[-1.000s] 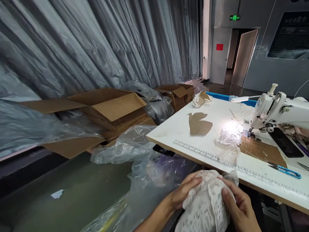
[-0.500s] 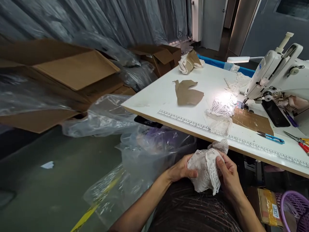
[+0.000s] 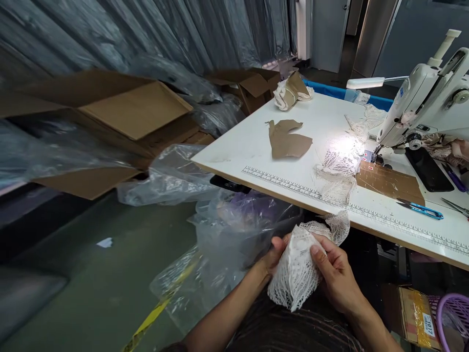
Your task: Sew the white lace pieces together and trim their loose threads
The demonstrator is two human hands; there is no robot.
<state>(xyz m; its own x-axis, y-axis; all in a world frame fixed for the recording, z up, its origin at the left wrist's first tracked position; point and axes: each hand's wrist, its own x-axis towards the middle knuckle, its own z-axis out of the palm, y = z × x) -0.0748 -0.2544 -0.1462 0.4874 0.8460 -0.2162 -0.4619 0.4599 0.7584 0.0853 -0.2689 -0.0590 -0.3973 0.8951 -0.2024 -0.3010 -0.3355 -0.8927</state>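
White lace fabric [image 3: 296, 271] hangs over my lap, pinched between both hands just below the table edge. My left hand [image 3: 275, 254] grips its left side, with the fingers partly hidden behind the cloth. On the right side, my right hand [image 3: 331, 264] presses the lace between thumb and fingers. A strip of the same lace runs up to the table edge, near more lace [image 3: 335, 181] lying on the tabletop. That lace reaches toward the needle area of a white sewing machine [image 3: 414, 112], under a bright lamp spot.
On the white table [image 3: 227, 151] are brown paper pieces [image 3: 291, 142], a tied fabric bundle [image 3: 289, 93], blue thread snips [image 3: 421, 209], a black phone [image 3: 428, 168] and scissors [image 3: 456, 206]. Cardboard boxes [image 3: 135, 110] and plastic bags stand left. A purple basket [image 3: 450, 313] sits low right.
The lace in my hands has been turned and spread into a pointed, cup-like shape, lower and further left. My right hand has shifted left with it. The view has swung slightly left.
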